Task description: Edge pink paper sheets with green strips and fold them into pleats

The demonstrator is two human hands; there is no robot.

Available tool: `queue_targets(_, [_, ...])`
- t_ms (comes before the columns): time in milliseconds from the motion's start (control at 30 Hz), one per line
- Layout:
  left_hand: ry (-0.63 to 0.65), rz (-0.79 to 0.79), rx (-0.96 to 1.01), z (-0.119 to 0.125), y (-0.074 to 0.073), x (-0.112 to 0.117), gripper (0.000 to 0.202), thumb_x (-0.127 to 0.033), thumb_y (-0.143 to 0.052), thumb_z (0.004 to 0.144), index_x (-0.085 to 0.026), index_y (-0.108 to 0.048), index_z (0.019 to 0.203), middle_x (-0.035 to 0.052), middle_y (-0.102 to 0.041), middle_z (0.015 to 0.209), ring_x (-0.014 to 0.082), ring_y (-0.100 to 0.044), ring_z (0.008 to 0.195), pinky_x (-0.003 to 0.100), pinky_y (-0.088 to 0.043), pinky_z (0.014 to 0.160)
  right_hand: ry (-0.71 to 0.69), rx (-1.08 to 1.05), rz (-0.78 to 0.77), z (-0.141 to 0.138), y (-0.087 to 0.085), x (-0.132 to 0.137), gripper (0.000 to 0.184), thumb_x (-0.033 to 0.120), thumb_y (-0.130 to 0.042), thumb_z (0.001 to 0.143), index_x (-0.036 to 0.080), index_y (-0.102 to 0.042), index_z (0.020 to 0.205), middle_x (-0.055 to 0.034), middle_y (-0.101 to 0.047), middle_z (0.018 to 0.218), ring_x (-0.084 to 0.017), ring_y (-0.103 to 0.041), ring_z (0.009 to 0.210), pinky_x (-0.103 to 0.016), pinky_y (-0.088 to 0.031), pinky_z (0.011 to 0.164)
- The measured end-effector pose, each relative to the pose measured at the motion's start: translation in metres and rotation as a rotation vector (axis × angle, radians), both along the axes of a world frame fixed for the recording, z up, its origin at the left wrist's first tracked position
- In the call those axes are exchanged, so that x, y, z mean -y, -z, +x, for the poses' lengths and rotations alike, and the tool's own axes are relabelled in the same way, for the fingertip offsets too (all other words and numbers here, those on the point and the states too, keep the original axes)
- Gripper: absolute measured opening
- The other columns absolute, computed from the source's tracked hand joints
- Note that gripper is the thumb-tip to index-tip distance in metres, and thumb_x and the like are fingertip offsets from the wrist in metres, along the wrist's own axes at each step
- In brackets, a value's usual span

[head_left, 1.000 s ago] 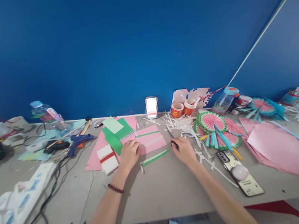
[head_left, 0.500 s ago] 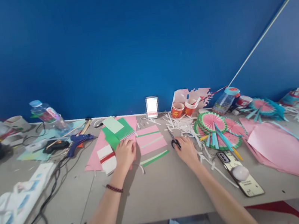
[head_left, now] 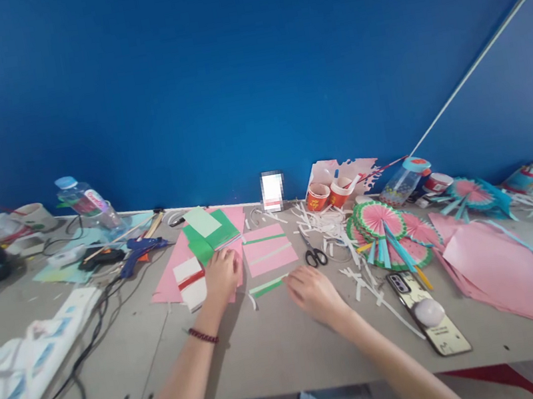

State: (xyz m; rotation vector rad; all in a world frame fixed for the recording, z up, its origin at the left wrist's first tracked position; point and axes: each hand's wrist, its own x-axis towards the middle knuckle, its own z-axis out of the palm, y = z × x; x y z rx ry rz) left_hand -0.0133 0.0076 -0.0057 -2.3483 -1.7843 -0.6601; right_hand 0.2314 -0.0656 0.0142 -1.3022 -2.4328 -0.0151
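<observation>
Both hands flat on the craft table, nothing gripped.

Near edge: phone (head_left: 429,315) lying face down at right, well clear of both hands. Right hand (head_left: 314,293) palm down, fingers loosely spread, fingertips touching the right end of the green paper strip (head_left: 267,286). Left hand (head_left: 221,275) open, pressing flat on the pink sheet (head_left: 170,279), just beside the white card with red band (head_left: 190,282). Scissors (head_left: 314,254) lie on the table (head_left: 279,346) just beyond the right hand, not touched. Farther back: pink card with green stripes (head_left: 268,248), green paper stack (head_left: 211,232), paper fans (head_left: 385,228), two paper cups (head_left: 327,194), glue gun (head_left: 139,252).
</observation>
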Motion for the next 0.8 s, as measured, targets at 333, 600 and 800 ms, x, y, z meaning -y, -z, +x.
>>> queue_targets(333, [0.085,0.066,0.145,0.007,-0.002,0.003,0.022,-0.017,-0.044,0.087,-0.019,-0.063,0.098,0.0098,-0.063,0.104,0.0264,-0.056,0.1,0.04,-0.046,0.085,0.571,0.14,-0.145,0.101,0.006,-0.023,0.02,0.009,-0.048,0.08,0.018,-0.066,0.083,-0.0101,-0.067,0.086,-0.024,-0.061,0.083,-0.03,-0.04,0.067])
queue_targets(600, [0.215,0.09,0.296,0.013,-0.003,0.006,0.023,-0.017,-0.045,0.087,-0.02,-0.062,0.103,0.0079,-0.064,0.103,0.0221,-0.058,0.1,0.038,-0.048,0.088,0.697,-0.232,-0.046,0.097,-0.006,-0.024,0.016,0.021,-0.042,0.087,0.019,-0.057,0.093,-0.0076,-0.067,0.08,-0.021,-0.061,0.075,-0.028,-0.039,0.062])
queue_targets(800, [0.352,0.013,0.558,0.023,-0.007,0.014,0.022,-0.023,-0.047,0.09,-0.021,-0.062,0.105,0.0059,-0.064,0.102,0.0185,-0.059,0.099,0.035,-0.049,0.089,0.426,-1.014,-0.198,0.075,-0.034,-0.029,0.031,0.05,-0.052,0.084,0.021,-0.047,0.095,-0.0061,-0.07,0.082,-0.017,-0.06,0.066,-0.027,-0.043,0.058])
